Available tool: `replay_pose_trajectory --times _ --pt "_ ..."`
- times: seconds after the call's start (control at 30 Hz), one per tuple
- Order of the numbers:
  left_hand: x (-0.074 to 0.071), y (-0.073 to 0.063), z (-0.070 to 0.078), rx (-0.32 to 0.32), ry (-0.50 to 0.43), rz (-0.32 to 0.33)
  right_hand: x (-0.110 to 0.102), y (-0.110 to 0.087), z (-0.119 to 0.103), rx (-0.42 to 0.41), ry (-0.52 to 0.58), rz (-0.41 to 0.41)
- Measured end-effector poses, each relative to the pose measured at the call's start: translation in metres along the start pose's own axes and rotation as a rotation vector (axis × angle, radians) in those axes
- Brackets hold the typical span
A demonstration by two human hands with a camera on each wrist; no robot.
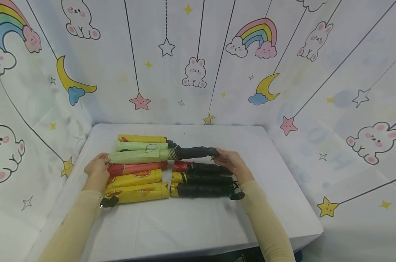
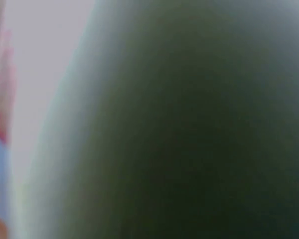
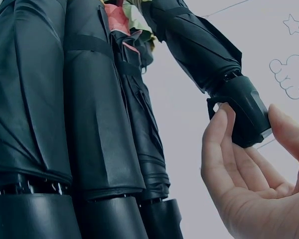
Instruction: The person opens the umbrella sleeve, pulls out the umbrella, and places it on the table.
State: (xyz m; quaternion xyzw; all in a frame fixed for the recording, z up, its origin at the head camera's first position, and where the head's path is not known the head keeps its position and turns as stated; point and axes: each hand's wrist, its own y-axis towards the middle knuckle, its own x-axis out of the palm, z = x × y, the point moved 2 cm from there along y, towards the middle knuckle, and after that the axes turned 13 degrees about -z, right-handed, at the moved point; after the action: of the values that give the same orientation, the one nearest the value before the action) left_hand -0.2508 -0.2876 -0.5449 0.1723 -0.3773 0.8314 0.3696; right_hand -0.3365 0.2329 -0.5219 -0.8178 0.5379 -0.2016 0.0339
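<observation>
A folded umbrella (image 1: 138, 157), light green on its left part and black toward its handle, lies crosswise between both hands. My left hand (image 1: 97, 168) grips its green left end. On the other side, my right hand (image 1: 232, 162) pinches the black handle (image 3: 246, 114), thumb on one side and fingertips on the other. Just below the green part are a red roll (image 1: 135, 168) and two yellow rolls with orange-slice prints (image 1: 137, 193). A dark, blurred surface fills most of the left wrist view, so the left fingers are hidden there.
Three black folded umbrellas (image 1: 204, 190) with red or yellow ends lie on the right of the white table (image 1: 201, 225). Behind the held one are another light green roll (image 1: 138, 146) and a yellow one (image 1: 142, 138). A cartoon-printed cloth (image 1: 119, 65) surrounds the table.
</observation>
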Motion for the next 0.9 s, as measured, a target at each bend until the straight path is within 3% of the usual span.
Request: replay_pose_trajectory --times 0.9 --pt "0.000 0.000 -0.001 -0.005 -0.006 -0.007 -0.032 -0.013 -0.001 -0.008 -0.001 0.024"
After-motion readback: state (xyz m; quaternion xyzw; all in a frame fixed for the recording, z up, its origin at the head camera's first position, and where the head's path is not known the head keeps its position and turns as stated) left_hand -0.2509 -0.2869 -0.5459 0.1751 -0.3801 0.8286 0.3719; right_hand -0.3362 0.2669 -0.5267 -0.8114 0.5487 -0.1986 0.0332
